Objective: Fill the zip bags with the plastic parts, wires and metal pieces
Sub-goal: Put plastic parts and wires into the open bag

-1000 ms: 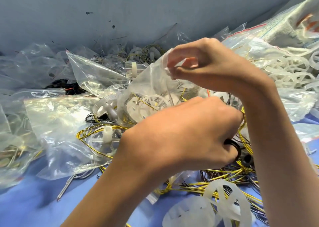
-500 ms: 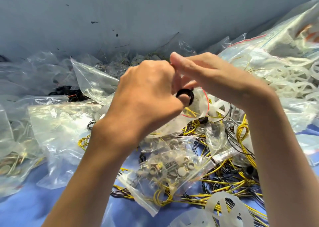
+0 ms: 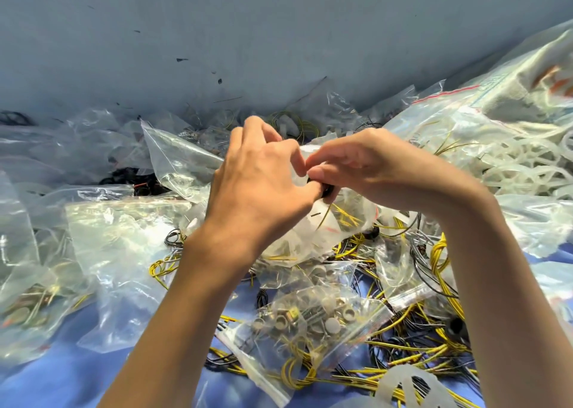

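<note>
Both hands meet above the pile at the mouth of a clear zip bag that holds white plastic parts and yellow wires. My left hand pinches a small black ring at the bag's opening. My right hand pinches the bag's top edge beside it. The bag's body hangs below the hands, partly hidden by my left wrist.
A filled zip bag of metal pieces lies in front on the blue cloth. Loose yellow and black wires spread to the right. Several clear bags lie left. A big bag of white plastic wheels lies at right.
My left hand rose from the wire pile with the black ring to the bag's mouth. The held bag lifted, which uncovered the bag of metal pieces below.
</note>
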The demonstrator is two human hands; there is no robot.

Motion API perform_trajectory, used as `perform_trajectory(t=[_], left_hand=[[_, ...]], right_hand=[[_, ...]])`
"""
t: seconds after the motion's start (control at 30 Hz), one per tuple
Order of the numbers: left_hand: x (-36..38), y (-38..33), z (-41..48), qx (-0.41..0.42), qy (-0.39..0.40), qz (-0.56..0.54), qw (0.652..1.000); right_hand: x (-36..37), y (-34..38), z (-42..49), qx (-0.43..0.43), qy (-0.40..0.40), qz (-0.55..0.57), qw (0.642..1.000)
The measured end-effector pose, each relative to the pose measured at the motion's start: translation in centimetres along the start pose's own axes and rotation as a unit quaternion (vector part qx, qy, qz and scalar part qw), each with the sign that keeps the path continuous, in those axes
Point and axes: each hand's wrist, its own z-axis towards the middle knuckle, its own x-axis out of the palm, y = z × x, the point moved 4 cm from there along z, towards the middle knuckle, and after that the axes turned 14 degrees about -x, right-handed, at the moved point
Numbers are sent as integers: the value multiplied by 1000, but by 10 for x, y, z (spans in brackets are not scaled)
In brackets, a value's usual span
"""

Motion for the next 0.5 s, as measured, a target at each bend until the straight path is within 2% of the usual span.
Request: perform_trajectory(t=[0.17, 0.4, 0.5], left_hand=[[-1, 8, 5, -42, 76, 35, 996], [-14, -6, -6, -9, 9, -43, 999], [-19, -13, -11, 22, -8, -82, 996]], right_hand=[[-1, -4, 0, 15, 4, -48, 999], [2, -8, 3, 7, -32, -67, 997], [4, -7, 3, 3, -22, -66, 998]])
